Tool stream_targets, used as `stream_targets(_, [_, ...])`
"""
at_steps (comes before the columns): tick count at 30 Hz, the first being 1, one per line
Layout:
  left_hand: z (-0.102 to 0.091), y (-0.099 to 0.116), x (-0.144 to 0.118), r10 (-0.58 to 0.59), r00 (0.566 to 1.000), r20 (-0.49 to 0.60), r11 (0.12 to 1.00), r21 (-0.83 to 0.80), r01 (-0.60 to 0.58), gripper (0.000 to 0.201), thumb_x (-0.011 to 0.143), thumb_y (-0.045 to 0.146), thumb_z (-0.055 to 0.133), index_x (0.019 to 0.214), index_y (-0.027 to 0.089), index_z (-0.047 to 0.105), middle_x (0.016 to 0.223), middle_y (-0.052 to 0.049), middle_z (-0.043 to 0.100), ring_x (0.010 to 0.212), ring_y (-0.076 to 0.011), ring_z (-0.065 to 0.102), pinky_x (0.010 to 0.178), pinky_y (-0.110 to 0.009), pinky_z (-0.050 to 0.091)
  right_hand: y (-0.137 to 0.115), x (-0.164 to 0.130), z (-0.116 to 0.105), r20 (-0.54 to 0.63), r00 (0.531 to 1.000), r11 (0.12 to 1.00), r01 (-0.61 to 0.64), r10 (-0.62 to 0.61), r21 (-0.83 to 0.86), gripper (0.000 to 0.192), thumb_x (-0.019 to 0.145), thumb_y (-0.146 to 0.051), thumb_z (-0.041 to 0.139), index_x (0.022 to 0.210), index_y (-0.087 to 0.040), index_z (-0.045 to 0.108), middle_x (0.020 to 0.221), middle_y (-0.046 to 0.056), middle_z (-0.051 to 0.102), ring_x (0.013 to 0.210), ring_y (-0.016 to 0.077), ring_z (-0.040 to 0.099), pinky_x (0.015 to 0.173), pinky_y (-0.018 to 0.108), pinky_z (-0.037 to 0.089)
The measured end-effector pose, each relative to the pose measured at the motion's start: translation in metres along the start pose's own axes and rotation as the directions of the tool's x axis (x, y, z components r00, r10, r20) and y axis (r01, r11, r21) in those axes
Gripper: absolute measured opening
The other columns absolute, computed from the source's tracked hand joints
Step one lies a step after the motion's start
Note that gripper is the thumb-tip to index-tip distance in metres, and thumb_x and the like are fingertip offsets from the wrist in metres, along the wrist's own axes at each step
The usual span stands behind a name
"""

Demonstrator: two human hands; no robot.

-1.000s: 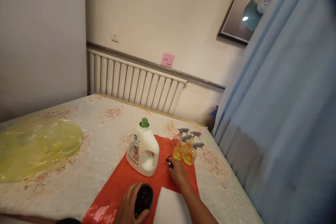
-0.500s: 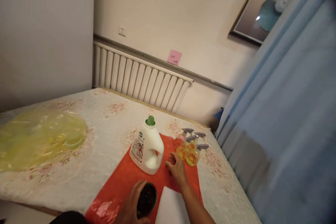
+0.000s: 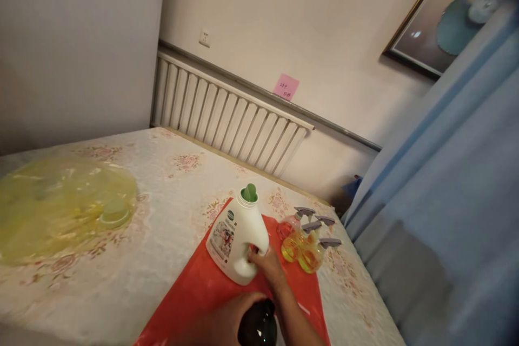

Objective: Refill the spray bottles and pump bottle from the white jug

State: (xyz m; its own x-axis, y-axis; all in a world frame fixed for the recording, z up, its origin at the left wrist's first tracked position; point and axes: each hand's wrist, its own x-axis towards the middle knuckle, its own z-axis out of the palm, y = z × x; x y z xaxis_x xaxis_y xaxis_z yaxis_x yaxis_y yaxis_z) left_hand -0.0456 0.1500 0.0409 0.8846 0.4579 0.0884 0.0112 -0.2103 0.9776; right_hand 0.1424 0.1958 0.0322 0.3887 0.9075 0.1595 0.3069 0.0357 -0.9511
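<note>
On a red plastic sheet [image 3: 190,303] stands a white detergent jug [image 3: 231,243] with a picture label and a green spout in its uncapped neck. My right hand [image 3: 265,265] grips the jug's handle, its fingers curled through the opening. Close to me, my left hand [image 3: 227,319] is closed around a dark, glossy, rounded container [image 3: 257,327]; motion blurs the hand, and the frame cuts off its lower part. Right of the jug is a group of several spray bottles [image 3: 310,257] with grey trigger heads, holding yellow, orange and pink liquid.
A floral cloth [image 3: 162,216] covers the bed or table. At left lies a translucent yellow plastic bag [image 3: 60,200] with a pale green cap [image 3: 115,213] on it. Behind are a radiator [image 3: 231,113] and wall; a blue curtain [image 3: 438,200] hangs at right.
My right hand has moved from beside the jug onto its handle and closed on it. My left hand has shifted right with the dark container. The camera view has turned slightly.
</note>
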Motion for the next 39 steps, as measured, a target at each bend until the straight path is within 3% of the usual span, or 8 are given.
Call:
stream_targets(3, [-0.018,0.000,0.014,0.034,0.994,0.104,0.999,0.019,-0.036,0.081,0.051,0.021,0.077,0.129,0.026,0.056,0.121,-0.006,0.068,0.107,-0.0340,0.065,0.092,-0.046,0.053,0.002,0.001,-0.003,0.088,0.996,1.000,-0.008,0.007,0.008,0.020,0.056,-0.032,0.076,0.060,-0.016,0.064,0.052,-0.004,0.060,0.050,0.0127,0.049,0.049,0.023,0.039])
stream_targets(10, [-0.047,-0.033,0.012,0.046,0.999,0.016,0.982,-0.182,-0.042,0.081,0.054,0.024,0.079,0.131,0.030,0.055,0.126,-0.003,0.065,0.116,-0.0333,0.060,0.100,-0.048,0.048,0.003,0.013,0.005,0.162,0.987,0.998,-0.023,0.014,0.050,0.029,0.057,-0.042,0.078,0.062,-0.019,0.062,0.056,-0.002,0.061,0.055,0.0151,0.051,0.054,0.026,0.043])
stream_targets(17, [-0.050,-0.053,0.021,0.101,0.995,-0.026,0.991,-0.089,-0.103,0.088,0.048,0.019,0.081,0.131,0.024,0.054,0.127,-0.008,0.062,0.114,-0.0336,0.060,0.098,-0.048,0.049,-0.014,0.034,0.036,0.042,0.999,0.997,-0.007,0.004,0.071,0.024,0.062,-0.038,0.072,0.068,-0.017,0.061,0.056,-0.002,0.060,0.053,0.0138,0.052,0.054,0.025,0.042])
stream_targets(22, [-0.045,-0.052,0.021,0.024,0.998,-0.059,0.999,-0.048,-0.027,0.097,0.047,0.018,0.079,0.139,0.024,0.047,0.136,-0.009,0.057,0.121,-0.0356,0.055,0.104,-0.047,0.045,-0.057,0.053,0.037,-0.095,0.992,0.994,0.090,-0.084,0.055,0.022,0.067,-0.035,0.070,0.074,-0.017,0.060,0.063,-0.003,0.062,0.057,0.0129,0.055,0.056,0.023,0.042])
stream_targets(25, [-0.045,-0.048,0.018,0.016,0.997,-0.074,0.998,-0.061,-0.021,0.103,0.049,0.018,0.078,0.144,0.023,0.040,0.136,-0.009,0.058,0.122,-0.0356,0.055,0.104,-0.047,0.045,-0.093,0.062,0.017,-0.155,0.977,0.988,0.155,-0.149,0.025,0.021,0.068,-0.035,0.069,0.073,-0.017,0.058,0.059,-0.004,0.060,0.054,0.0122,0.053,0.055,0.024,0.041])
stream_targets(30, [-0.042,-0.050,0.018,-0.043,0.995,-0.094,0.995,-0.095,0.034,0.109,0.046,0.017,0.081,0.145,0.022,0.035,0.126,-0.007,0.064,0.112,-0.0339,0.061,0.092,-0.041,0.053,-0.138,0.056,-0.043,-0.197,0.957,0.976,0.203,-0.214,-0.076,0.021,0.070,-0.035,0.067,0.070,-0.019,0.054,0.049,-0.004,0.056,0.046,0.0120,0.049,0.049,0.024,0.037])
stream_targets(37, [-0.039,-0.051,0.025,-0.001,1.000,-0.026,0.995,-0.095,-0.001,0.081,0.045,0.009,0.079,0.118,0.026,0.049,0.108,-0.001,0.065,0.098,-0.0279,0.064,0.075,-0.034,0.054,-0.166,-0.004,-0.122,-0.161,0.976,0.943,0.092,-0.150,-0.320,0.023,0.069,-0.035,0.070,0.063,-0.019,0.055,0.043,-0.005,0.054,0.044,0.0112,0.044,0.048,0.024,0.033])
stream_targets(39, [-0.040,-0.047,0.025,0.012,1.000,-0.029,0.995,-0.102,-0.015,0.079,0.047,0.007,0.077,0.118,0.026,0.049,0.106,0.001,0.065,0.096,-0.0264,0.064,0.075,-0.034,0.053,-0.170,-0.024,-0.140,-0.133,0.985,0.881,0.037,-0.113,-0.472,0.024,0.070,-0.039,0.068,0.063,-0.019,0.056,0.042,-0.005,0.052,0.044,0.0109,0.041,0.049,0.024,0.032])
